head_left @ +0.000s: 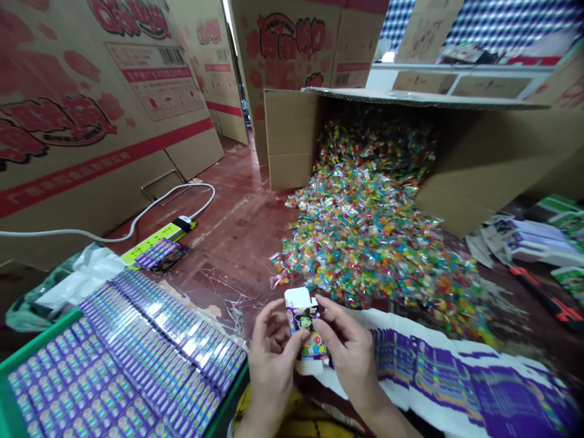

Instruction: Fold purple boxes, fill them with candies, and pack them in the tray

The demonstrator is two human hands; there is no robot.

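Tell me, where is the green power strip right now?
In the head view, the green power strip lies on the red floor at left, beyond the crate of purple boxes, its white cable trailing leftward.

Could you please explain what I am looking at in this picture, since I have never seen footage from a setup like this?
There is no machine here: a person wears a camera on the head, so the single picture looks forward and down at their own two bare hands. The left hand and right hand together hold a small box, purple with a cartoon figure on it and its white top flap open. On the reddish floor ahead lies a big heap of colourful wrapped candies, spilling from a large cardboard carton tipped on its side. At lower left a green crate holds rows of closed purple boxes. At lower right lies a fanned row of flat, unfolded purple boxes. A power strip with a white cable lies farther left.
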